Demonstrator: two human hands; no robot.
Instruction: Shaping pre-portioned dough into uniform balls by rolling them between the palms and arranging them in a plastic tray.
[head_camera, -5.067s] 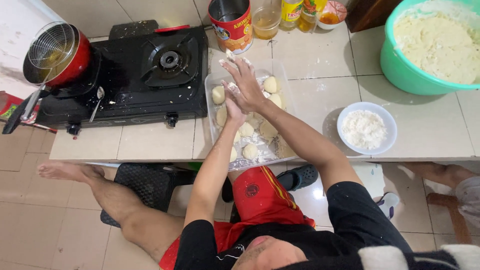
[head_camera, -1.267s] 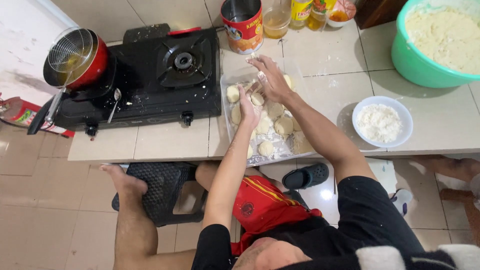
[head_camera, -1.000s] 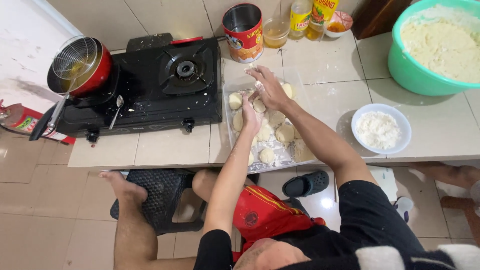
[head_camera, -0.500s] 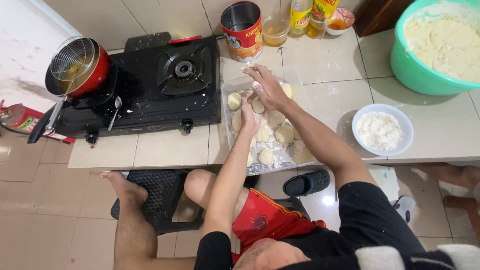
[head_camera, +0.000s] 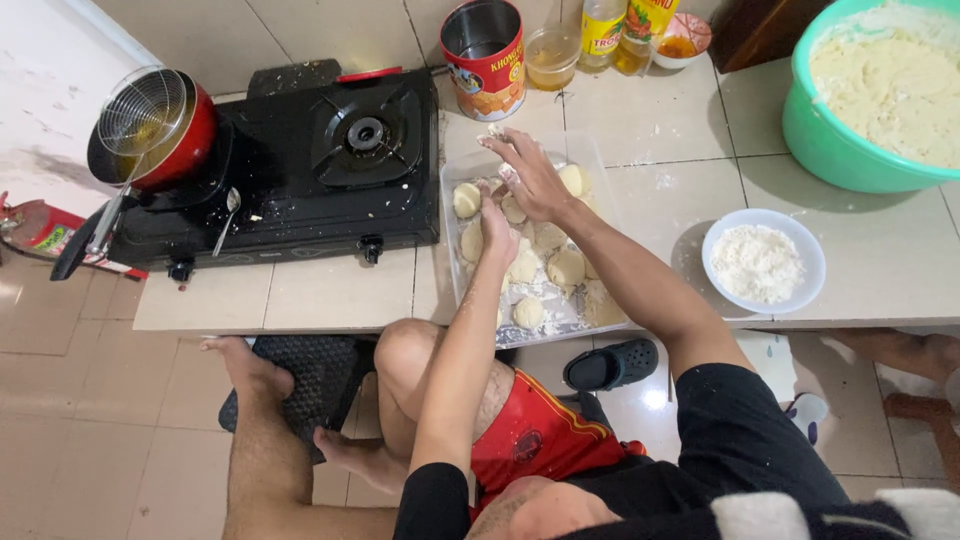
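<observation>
Your tiled table carries a black stove far left and a green bowl far right. The tray between runs lengthwise near to far, holding dough balls apart. Your right hand hovers flat, grip open; your left hand presses dough, grip unclear.

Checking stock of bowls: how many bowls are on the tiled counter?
3: a big green bowl of batter at the far right, a white bowl of flour near the front edge, a small bowl at the back by the bottles.
</observation>
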